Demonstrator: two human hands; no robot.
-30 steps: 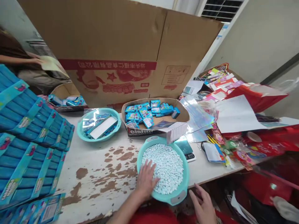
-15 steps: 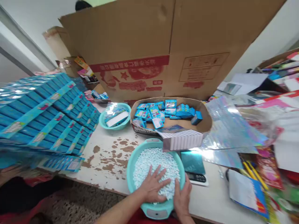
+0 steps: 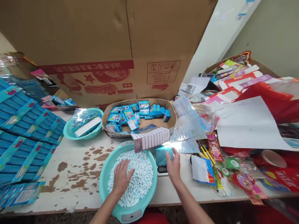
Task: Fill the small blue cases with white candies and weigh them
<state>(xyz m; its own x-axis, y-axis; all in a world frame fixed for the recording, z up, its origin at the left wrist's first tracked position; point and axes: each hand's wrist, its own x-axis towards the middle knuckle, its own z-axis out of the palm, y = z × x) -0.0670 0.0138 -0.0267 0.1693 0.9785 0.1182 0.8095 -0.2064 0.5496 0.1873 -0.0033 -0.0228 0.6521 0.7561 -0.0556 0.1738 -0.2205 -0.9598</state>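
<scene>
A turquoise basin (image 3: 104, 180) at the table's front edge holds a heap of small pale blue-white pellets (image 3: 137, 174). My left hand (image 3: 121, 176) lies on the pellets at the basin's left side, fingers stretched out. To the right of the basin, my right hand (image 3: 173, 165) is raised above a small digital scale (image 3: 163, 157), with fingers apart and nothing in them. Behind the basin stands a cut-down cardboard box (image 3: 171, 119) with several small blue packets (image 3: 127, 113) in it. A striped card piece (image 3: 153, 138) overlaps its front edge and the basin's rim.
Stacks of blue boxes (image 3: 25, 127) rise at the left. A smaller turquoise bowl (image 3: 67, 129) holds plastic wrap and a white strip. A tall carton (image 3: 93, 31) blocks the back. Shiny film sheets (image 3: 190, 121), white paper (image 3: 249, 124) and mixed packets crowd the right.
My right hand has left the basin's rim and moved to above the scale. My left hand remains on the pellets, now nearer the basin's left side. The view has turned to the right.
</scene>
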